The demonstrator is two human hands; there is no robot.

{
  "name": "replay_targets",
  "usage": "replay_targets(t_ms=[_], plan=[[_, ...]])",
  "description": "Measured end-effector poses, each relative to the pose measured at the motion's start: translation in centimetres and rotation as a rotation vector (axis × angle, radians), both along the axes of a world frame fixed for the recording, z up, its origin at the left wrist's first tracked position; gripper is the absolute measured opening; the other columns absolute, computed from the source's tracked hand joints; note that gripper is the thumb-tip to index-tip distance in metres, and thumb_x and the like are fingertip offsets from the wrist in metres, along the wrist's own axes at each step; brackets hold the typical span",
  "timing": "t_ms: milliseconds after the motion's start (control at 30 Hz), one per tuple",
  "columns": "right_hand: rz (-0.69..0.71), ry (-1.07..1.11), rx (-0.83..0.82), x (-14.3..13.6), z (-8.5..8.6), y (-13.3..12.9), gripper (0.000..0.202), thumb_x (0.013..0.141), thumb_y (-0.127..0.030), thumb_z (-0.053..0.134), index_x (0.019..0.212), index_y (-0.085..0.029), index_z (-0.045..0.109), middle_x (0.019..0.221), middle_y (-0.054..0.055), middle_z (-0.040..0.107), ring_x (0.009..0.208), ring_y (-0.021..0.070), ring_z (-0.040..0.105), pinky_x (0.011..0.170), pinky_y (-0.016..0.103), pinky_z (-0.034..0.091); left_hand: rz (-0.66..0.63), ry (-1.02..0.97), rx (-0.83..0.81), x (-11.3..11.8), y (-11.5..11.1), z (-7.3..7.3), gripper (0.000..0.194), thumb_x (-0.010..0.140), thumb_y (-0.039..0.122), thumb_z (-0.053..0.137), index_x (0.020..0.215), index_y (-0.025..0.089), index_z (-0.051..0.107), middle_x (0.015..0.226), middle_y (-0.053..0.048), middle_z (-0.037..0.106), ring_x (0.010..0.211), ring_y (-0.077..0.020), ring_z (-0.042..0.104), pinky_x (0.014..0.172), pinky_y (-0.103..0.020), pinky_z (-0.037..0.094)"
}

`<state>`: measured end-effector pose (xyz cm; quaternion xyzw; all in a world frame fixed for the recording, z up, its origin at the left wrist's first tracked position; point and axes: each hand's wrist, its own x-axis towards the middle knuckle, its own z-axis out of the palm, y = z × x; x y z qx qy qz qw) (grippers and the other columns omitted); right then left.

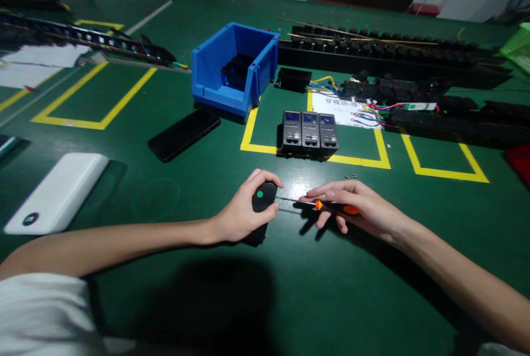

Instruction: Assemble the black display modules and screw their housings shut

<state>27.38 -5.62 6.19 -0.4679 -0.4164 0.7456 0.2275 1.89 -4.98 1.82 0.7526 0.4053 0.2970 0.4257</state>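
Observation:
My left hand (244, 210) is closed around a small black box (265, 196) with a round green sticker, standing on the green table. In my right hand (358, 207) is a screwdriver (337, 208) with a black and orange handle, lying sideways. Its thin shaft points left, and the tip reaches the right side of the box; whether it sits in a screw I cannot tell. A few tiny screws (354, 176) lie on the table just beyond my right hand.
Three black modules (309, 131) stand in a yellow-taped area. Behind them are a blue bin (223, 94) holding black parts and long black strips (393, 52) with wires. A black phone (184, 134) and a white power bank (60, 190) lie to the left.

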Motion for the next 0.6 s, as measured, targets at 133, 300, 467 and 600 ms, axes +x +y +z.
replay_targets(t_ms=[133, 300, 467, 600], plan=[[0.082, -0.001, -0.039, 0.2, -0.8, 0.2, 0.034, 0.082, -0.033, 0.071, 0.111, -0.015, 0.069, 0.120, 0.017, 0.069, 0.069, 0.0181, 0.075, 0.037, 0.014, 0.046, -0.004, 0.002, 0.001, 0.0, 0.1, 0.0, 0.029, 0.080, 0.015, 0.059, 0.108, 0.019, 0.051, 0.107, -0.004, 0.052, 0.102, -0.0186, 0.053, 0.094, -0.033, 0.040], [0.160, -0.061, 0.103, 0.7, -0.8, 0.2, 0.042, 0.081, -0.038, 0.073, 0.114, -0.013, 0.069, 0.098, 0.013, 0.075, 0.057, 0.0137, 0.071, 0.039, 0.017, 0.049, -0.008, 0.007, 0.006, 0.0, 0.1, 0.0, 0.028, 0.080, 0.016, 0.058, 0.107, 0.020, 0.051, 0.106, -0.004, 0.052, 0.102, -0.0188, 0.053, 0.093, -0.033, 0.040], [0.228, -0.190, 0.279, 0.9, -0.6, -0.3, 0.044, 0.087, -0.040, 0.064, 0.124, -0.016, 0.065, 0.083, 0.006, 0.074, 0.053, 0.0112, 0.068, 0.042, 0.018, 0.052, -0.007, 0.010, 0.012, 0.0, 0.1, 0.1, 0.028, 0.081, 0.016, 0.058, 0.107, 0.020, 0.051, 0.106, -0.004, 0.052, 0.101, -0.0191, 0.053, 0.093, -0.034, 0.041], [0.343, -0.334, 0.748, 1.2, -0.6, -0.5, 0.032, 0.094, -0.028, 0.055, 0.123, -0.018, 0.065, 0.101, 0.009, 0.075, 0.061, 0.0127, 0.072, 0.050, 0.020, 0.058, -0.004, 0.013, 0.014, 0.1, 0.1, 0.1, 0.028, 0.080, 0.016, 0.058, 0.107, 0.020, 0.051, 0.106, -0.004, 0.053, 0.101, -0.0195, 0.053, 0.093, -0.034, 0.042]])
